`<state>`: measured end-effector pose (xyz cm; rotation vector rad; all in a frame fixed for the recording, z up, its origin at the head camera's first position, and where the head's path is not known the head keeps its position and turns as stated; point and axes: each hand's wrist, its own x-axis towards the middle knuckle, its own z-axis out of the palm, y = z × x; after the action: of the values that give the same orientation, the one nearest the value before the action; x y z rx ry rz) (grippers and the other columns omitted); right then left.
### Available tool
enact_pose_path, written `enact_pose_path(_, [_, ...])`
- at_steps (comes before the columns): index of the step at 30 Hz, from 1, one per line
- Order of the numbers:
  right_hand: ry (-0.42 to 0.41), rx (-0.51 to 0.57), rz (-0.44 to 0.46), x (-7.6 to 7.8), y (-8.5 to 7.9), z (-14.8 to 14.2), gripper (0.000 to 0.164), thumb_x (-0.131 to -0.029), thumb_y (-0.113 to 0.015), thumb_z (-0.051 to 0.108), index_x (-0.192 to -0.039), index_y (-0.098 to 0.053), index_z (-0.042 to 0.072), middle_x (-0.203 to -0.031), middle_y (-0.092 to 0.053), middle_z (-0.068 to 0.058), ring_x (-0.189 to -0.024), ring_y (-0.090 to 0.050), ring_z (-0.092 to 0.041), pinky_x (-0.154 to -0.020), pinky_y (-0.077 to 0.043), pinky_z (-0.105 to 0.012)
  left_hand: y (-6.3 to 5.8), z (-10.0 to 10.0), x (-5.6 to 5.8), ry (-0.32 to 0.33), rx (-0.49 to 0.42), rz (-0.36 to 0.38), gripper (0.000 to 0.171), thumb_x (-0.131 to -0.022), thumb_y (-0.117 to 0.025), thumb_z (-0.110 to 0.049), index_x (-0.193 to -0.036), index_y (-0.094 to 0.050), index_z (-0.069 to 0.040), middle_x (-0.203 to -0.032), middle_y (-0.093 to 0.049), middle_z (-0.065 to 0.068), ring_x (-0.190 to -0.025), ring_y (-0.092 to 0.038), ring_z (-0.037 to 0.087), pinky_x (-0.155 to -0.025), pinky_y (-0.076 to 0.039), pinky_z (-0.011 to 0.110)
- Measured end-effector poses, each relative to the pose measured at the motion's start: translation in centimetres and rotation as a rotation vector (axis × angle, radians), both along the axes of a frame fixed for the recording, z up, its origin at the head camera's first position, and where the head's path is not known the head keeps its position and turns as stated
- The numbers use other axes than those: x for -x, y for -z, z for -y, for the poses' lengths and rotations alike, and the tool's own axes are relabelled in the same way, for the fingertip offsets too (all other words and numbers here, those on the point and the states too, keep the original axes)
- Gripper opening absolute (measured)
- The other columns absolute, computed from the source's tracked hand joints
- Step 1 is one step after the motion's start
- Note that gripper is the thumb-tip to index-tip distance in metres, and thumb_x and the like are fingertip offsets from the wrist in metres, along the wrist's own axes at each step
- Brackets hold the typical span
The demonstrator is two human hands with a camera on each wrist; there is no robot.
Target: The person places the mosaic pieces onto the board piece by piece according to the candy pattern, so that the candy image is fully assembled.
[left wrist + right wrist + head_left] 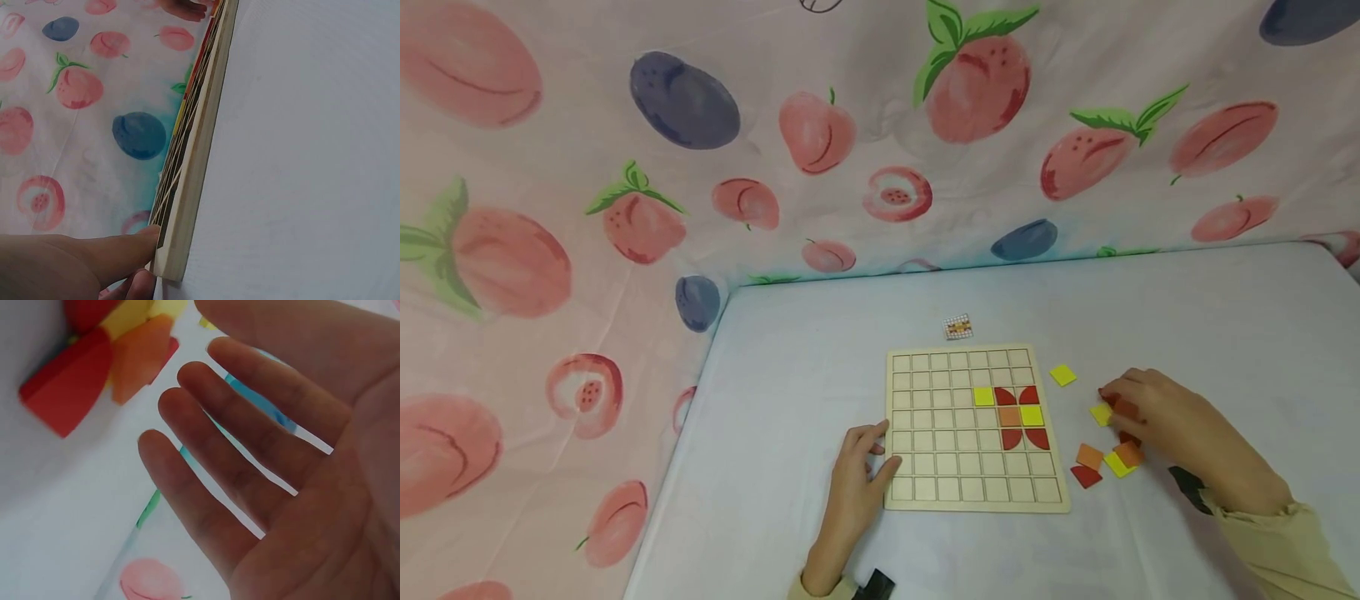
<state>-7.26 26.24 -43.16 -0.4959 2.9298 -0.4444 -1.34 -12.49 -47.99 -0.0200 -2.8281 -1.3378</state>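
A wooden grid board (928,450) lies flat, with a yellow square tile (983,397), several red quarter-round tiles (1036,439) and an orange square tile (1009,417) set in its right part. My left hand (855,471) rests at the board's left edge; its thumb (128,250) touches the rim near the corner. Over the loose tiles at the board's right is my right hand (1172,425). Its fingers (206,431) are extended and slightly apart in the right wrist view, holding nothing there. Near them lie a loose red tile (72,381) and an orange tile (140,356).
A small patterned card (958,327) lies behind the board. One yellow tile (1063,375) sits apart, off the board's right edge. Other loose tiles (1090,457) cluster nearer the front. Fruit-printed cloth (842,167) hangs behind and left of the white table (790,375).
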Motion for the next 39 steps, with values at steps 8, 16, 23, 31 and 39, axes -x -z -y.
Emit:
enact_pose_path(8, [0.022,0.002,0.029,0.2,0.6,-1.0,0.034,-0.078,-0.083,0.012,-0.103,-0.070,-0.005,-0.093,-0.064,-0.011,-0.079,-0.055,-0.023,-0.073,-0.056,-0.046,-0.1,-0.1,0.0,-0.006,0.006,0.002,0.049,-0.086,-0.076,-0.007,-0.133,-0.061,-0.005,-0.117,-0.057,0.003,-0.091,-0.054,0.012,-0.071,-0.043,0.022])
enact_pose_path(16, [0.080,0.049,0.095,0.4,0.8,-1.1,0.037,-0.076,-0.085,0.011,-0.103,-0.068,-0.008,-0.087,-0.064,-0.008,-0.075,-0.058,-0.020,-0.071,-0.057,-0.045,-0.2,-0.2,0.0,-0.010,0.007,0.006,0.049,-0.086,-0.077,-0.007,-0.133,-0.061,-0.006,-0.116,-0.057,0.003,-0.089,-0.053,0.012,-0.071,-0.043,0.022])
enact_pose_path(23, [0.096,0.059,0.095,0.3,0.5,-0.7,0.037,-0.076,-0.085,0.012,-0.103,-0.068,-0.008,-0.085,-0.064,-0.006,-0.075,-0.057,-0.021,-0.072,-0.056,-0.045,-0.2,-0.2,0.0,-0.009,0.011,0.004,0.049,-0.086,-0.077,-0.007,-0.133,-0.061,-0.006,-0.116,-0.057,0.003,-0.088,-0.052,0.011,-0.070,-0.042,0.021])
enact_pose_path(31, [0.091,0.106,0.073,0.0,-0.2,0.5,0.027,-0.077,-0.084,0.008,-0.098,-0.071,-0.002,-0.083,-0.063,-0.002,-0.074,-0.054,-0.019,-0.067,-0.055,-0.035,-0.2,-0.1,-0.1,-0.003,0.011,0.004,0.049,-0.086,-0.076,-0.008,-0.133,-0.060,-0.005,-0.117,-0.057,0.003,-0.087,-0.051,0.011,-0.071,-0.043,0.022])
enact_pose_path(39, [0.083,0.143,0.062,-0.1,-1.0,2.2,0.017,-0.078,-0.083,0.010,-0.091,-0.074,0.005,-0.077,-0.062,0.004,-0.071,-0.053,-0.015,-0.063,-0.051,-0.029,0.0,0.0,0.0,-0.002,0.011,-0.001,0.049,-0.087,-0.076,-0.008,-0.133,-0.060,-0.005,-0.116,-0.057,0.003,-0.087,-0.051,0.011,-0.070,-0.043,0.022])
